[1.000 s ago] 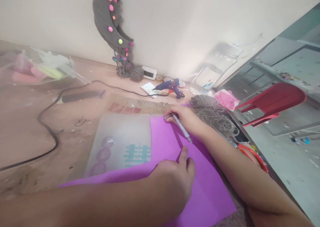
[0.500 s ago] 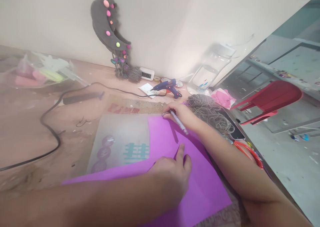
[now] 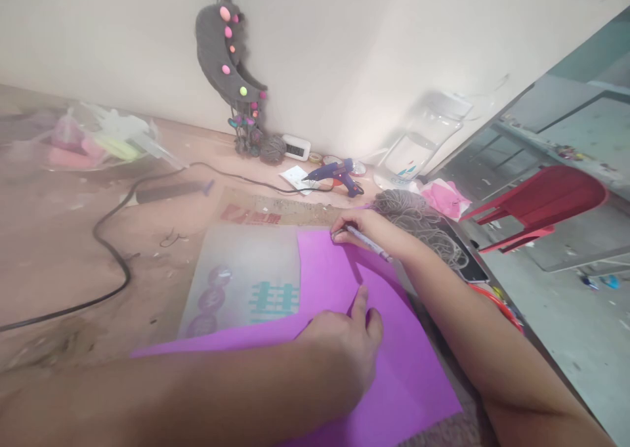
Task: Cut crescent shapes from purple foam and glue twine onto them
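Note:
A purple sheet (image 3: 394, 368) lies on the wooden table, partly over a translucent mat (image 3: 246, 270) with teal and purple prints. My left hand (image 3: 344, 348) rests curled on the sheet and presses it down, index finger stretched forward. My right hand (image 3: 367, 230) is closed on a pen (image 3: 371, 245), its tip touching the sheet's far edge near the top corner.
A blue glue gun (image 3: 337, 173) lies behind, with a black cable (image 3: 113, 256) running left. Grey yarn (image 3: 418, 220) is heaped by my right arm. A grey crescent ornament (image 3: 221, 60) hangs on the wall. A plastic jar (image 3: 418, 145), pink cloth (image 3: 445, 197) and red chair (image 3: 541, 204) stand at right.
My right hand has tipped the pen flatter and shifted slightly right along the sheet's far edge. My left hand stays pressed on the sheet. The camera view moved a little.

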Demonstrator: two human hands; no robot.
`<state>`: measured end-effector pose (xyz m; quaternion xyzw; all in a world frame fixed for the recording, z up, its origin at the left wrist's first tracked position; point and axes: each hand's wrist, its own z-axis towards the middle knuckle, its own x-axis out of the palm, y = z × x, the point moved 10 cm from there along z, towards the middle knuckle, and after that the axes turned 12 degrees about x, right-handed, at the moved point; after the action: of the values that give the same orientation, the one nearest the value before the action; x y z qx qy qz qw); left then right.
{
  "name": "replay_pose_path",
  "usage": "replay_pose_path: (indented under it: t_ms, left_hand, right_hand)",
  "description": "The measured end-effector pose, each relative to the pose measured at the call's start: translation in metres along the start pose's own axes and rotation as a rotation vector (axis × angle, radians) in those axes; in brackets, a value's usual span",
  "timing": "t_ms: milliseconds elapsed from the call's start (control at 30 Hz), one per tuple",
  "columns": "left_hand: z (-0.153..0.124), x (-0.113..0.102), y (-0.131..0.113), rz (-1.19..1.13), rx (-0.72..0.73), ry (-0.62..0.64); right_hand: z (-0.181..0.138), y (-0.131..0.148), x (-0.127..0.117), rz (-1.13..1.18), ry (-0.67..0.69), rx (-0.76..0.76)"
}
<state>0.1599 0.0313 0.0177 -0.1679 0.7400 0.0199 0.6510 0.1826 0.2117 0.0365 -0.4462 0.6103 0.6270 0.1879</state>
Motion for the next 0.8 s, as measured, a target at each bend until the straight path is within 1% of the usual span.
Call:
replay_pose_path:
  t_ms: [67, 100, 133, 167, 200, 267, 300, 333, 367, 467, 533, 567, 600, 667, 700, 733, 800]
  left_hand:
    - [0.000, 0.002, -0.002, 0.011, 0.015, 0.007]
    - [0.000, 0.005, 0.000, 0.017, -0.004, 0.012]
    - [-0.001, 0.007, 0.002, 0.029, -0.028, 0.008]
    - [-0.001, 0.008, 0.003, 0.044, -0.051, -0.007]
    - [-0.001, 0.008, 0.004, 0.062, -0.064, -0.030]
    - [-0.001, 0.006, 0.004, 0.085, -0.067, -0.073]
    - [-0.001, 0.006, 0.002, 0.087, -0.046, -0.082]
    - [0.000, 0.006, 0.000, 0.086, -0.015, -0.081]
    - [0.001, 0.007, -0.002, 0.086, 0.007, -0.071]
    - [0.001, 0.006, -0.003, 0.109, 0.027, -0.072]
    - [0.000, 0.005, -0.003, 0.125, 0.028, -0.088]
    - [0.000, 0.005, -0.005, 0.129, 0.036, -0.096]
    - [0.000, 0.005, -0.004, 0.127, 0.029, -0.096]
    - [-0.001, 0.004, 0.000, 0.108, -0.019, -0.087]
    - [-0.001, 0.004, 0.003, 0.092, -0.050, -0.069]
    - [-0.001, 0.005, 0.004, 0.078, -0.066, -0.043]
    - [0.000, 0.006, 0.002, 0.072, -0.037, -0.006]
  right_hand:
    - [-0.001, 0.003, -0.008, -0.015, -0.127, -0.016]
    - [-0.003, 0.007, -0.011, -0.020, -0.196, -0.039]
    - [-0.004, 0.011, -0.013, -0.022, -0.246, -0.063]
    - [-0.004, 0.013, -0.013, -0.018, -0.269, -0.073]
    - [-0.003, 0.014, -0.010, -0.010, -0.248, -0.068]
    - [0.001, 0.013, 0.001, 0.013, -0.134, -0.032]
    - [0.002, 0.012, 0.005, 0.023, -0.092, -0.019]
    - [0.003, 0.013, 0.007, 0.023, -0.080, -0.023]
    - [0.003, 0.016, 0.007, 0.014, -0.106, -0.042]
    - [0.001, 0.027, -0.001, -0.026, -0.287, -0.146]
    - [0.001, 0.028, -0.002, -0.027, -0.331, -0.163]
    - [0.002, 0.024, -0.002, -0.013, -0.313, -0.135]
    - [0.005, 0.020, 0.000, 0.004, -0.260, -0.092]
    - [0.006, 0.010, 0.006, 0.034, -0.146, -0.010]
    - [0.005, 0.009, 0.007, 0.035, -0.122, 0.002]
    - [0.004, 0.010, 0.007, 0.023, -0.132, -0.010]
    - [0.002, 0.015, 0.001, -0.022, -0.246, -0.071]
